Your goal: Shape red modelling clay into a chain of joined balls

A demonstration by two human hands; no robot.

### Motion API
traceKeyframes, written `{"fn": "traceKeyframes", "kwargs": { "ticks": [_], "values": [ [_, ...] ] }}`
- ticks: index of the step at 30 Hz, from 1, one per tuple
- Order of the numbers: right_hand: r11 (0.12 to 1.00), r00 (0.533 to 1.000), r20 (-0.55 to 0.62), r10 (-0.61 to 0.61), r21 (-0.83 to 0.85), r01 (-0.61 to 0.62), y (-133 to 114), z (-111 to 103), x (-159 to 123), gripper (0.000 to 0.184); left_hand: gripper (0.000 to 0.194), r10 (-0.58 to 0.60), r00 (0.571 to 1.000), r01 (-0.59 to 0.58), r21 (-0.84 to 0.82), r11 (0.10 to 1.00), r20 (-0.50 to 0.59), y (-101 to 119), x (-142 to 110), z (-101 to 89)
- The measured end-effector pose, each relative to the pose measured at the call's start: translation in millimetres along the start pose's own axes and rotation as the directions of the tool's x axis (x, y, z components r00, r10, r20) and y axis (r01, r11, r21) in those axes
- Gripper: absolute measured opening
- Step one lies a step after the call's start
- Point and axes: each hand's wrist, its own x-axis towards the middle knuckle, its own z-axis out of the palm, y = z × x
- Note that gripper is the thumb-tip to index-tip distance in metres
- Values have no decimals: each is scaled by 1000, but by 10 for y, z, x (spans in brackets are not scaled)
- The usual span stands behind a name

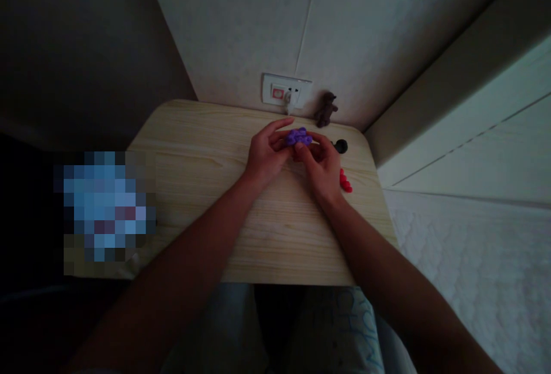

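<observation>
Both my hands meet over the far part of the wooden table, around a small purple lumpy piece (pixel 298 137) whose kind I cannot make out. My left hand (pixel 267 149) grips its left side, with the index finger stretched out above it. From the right, my right hand (pixel 321 162) pinches the same piece, thumb in front and fingers behind. Just past my right hand lie a red beaded piece (pixel 345 181) and a small round black object (pixel 341 146), both partly hidden by the hand. A dark brown bear figure (pixel 326 110) stands farther back by the wall.
The light wooden table (pixel 185 144) has rounded far corners and meets the wall. A white wall socket (pixel 286 90) with a plug sits just above its back edge. A blurred-out blue patch (pixel 105 202) covers the table's left side. A white quilted surface (pixel 473 265) lies to the right.
</observation>
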Motion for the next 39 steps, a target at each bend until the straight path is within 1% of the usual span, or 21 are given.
{"fn": "traceKeyframes", "kwargs": {
  "ticks": [4, 9, 13, 18, 20, 22, 25, 27, 31, 34, 39],
  "values": [
    [996, 999, 12, -31, -83, 32, 23, -31, 4, 43, 58, -3, 1000, 2, 28, 1000, 9, -18, 6, -20],
    [988, 997, 49, -59, -141, 65, 15, -69, 13, 38, 57, -57, 998, 57, 36, 998, 13, -14, -9, -32],
    [992, 997, 56, -58, -105, 63, -28, -72, 25, 36, 53, -80, 996, 81, -38, 996, 30, -14, -17, -27],
    [996, 996, 3, -84, -27, 84, -21, -67, 65, 35, 50, -114, 986, 131, -149, 980, 121, -24, -17, 6],
    [995, 995, -8, -95, -22, 95, 3, -69, 79, 35, 51, -109, 988, 123, -136, 983, 105, -22, -19, 28],
    [994, 995, -15, -103, -39, 103, 25, -71, 84, 35, 52, -80, 994, 87, -106, 990, 71, -22, -19, 42],
    [991, 994, -10, -105, -80, 103, 41, -71, 76, 37, 47, -36, 998, 40, -88, 995, 43, -28, -9, 34],
    [992, 995, 0, -103, -80, 102, 38, -66, 62, 40, 44, -26, 999, 29, -79, 996, 35, -35, 2, 13],
    [994, 996, 13, -88, -57, 89, 33, -45, 29, 43, 41, -25, 999, 28, -64, 998, 46, -48, 19, -33],
    [996, 997, 10, -80, -38, 80, 49, -30, 12, 43, 38, -24, 999, 26, -64, 998, 44, -65, 32, -53],
    [991, 995, 14, -99, -86, 100, 67, -39, 7, 36, 36, -53, 998, 59, -161, 985, 40, -105, 60, -60]
  ]
}}
